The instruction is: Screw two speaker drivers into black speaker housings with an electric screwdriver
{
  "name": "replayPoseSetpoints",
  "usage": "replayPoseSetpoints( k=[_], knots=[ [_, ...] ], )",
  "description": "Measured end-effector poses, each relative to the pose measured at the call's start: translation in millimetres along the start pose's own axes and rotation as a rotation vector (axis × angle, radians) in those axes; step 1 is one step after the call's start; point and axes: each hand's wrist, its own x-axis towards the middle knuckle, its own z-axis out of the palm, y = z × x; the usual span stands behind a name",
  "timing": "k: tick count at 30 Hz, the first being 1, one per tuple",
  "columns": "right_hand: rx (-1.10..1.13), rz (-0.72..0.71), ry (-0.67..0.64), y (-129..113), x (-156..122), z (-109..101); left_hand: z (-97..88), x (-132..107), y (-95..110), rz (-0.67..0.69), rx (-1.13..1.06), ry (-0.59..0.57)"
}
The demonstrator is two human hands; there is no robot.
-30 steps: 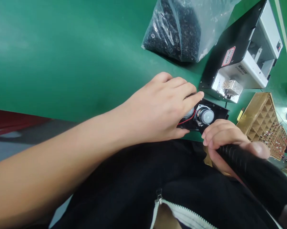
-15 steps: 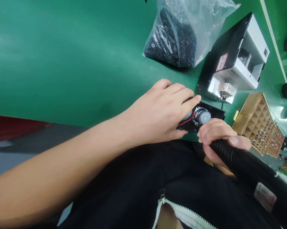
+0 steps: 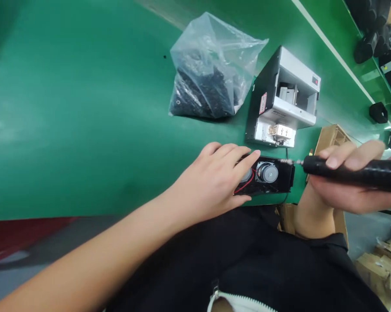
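Note:
My left hand (image 3: 215, 177) rests on the left part of a black speaker housing (image 3: 270, 180) at the near edge of the green table, fingers curled over it and holding it down. Inside the housing I see a round metal speaker magnet (image 3: 267, 172) and a red wire (image 3: 244, 187). My right hand (image 3: 348, 182) is closed round a black electric screwdriver (image 3: 351, 170), held level to the right of the housing. Its metal bit (image 3: 288, 161) points left, over the housing's right edge.
A clear plastic bag of small black parts (image 3: 206, 82) lies farther back on the table (image 3: 68, 108). A white and black screw feeder machine (image 3: 285, 102) stands behind the housing. A brown cardboard divider tray (image 3: 332, 136) sits to the right. Black speaker boxes (image 3: 377, 112) line the far right.
My right hand has lifted the screwdriver from near my lap up to the right of the housing, now held level. The view has swung to the right. My left hand stays on the housing.

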Motion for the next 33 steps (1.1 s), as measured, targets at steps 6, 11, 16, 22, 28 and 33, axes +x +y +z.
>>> replayPoseSetpoints(
  k=[6,11,16,22,28,33],
  knots=[
    [-0.023,0.08,-0.071,38,21,20,-11.8,-13,7,-0.042,0.113,0.125],
    [-0.107,-0.152,-0.035,99,9,28,-20.6,-11,7,-0.043,0.197,-0.024],
    [-0.326,0.082,-0.154,110,-2,5,-12.8,1,3,-0.065,0.125,-0.126],
    [-0.372,0.19,-0.084,109,-14,-11,-4.2,0,-4,-0.05,0.116,-0.053],
    [-0.055,-0.032,-0.134,77,-4,-25,-7.0,-1,1,-0.037,0.153,-0.053],
    [-0.004,0.193,-0.223,41,-9,-20,-6.1,-2,0,-0.04,0.114,-0.082]
  ],
)
